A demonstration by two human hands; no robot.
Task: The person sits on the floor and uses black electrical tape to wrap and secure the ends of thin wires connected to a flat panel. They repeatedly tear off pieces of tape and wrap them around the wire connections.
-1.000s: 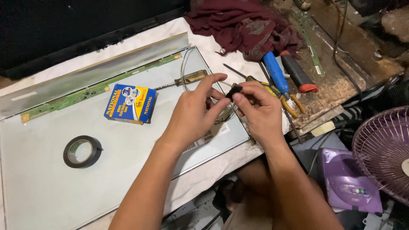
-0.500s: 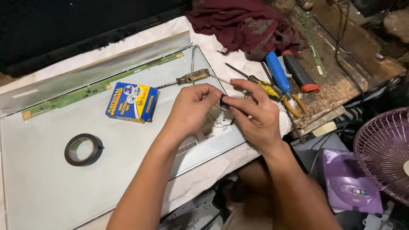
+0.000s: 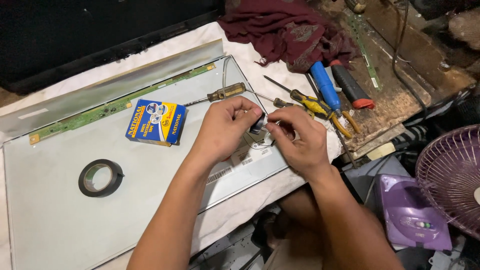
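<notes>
Just left of both hands (image 3: pixel 225 131) lies a blue-yellow box (image 3: pixel 156 122).

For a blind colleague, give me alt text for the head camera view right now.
Two hands, left hand and right hand, pinch a small dark piece over a grey display panel. A black tape roll, blue and yellow box and screwdriver lie nearby.

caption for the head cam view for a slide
Both hands, left hand and right hand, pinch a small dark part over a grey panel.
</notes>
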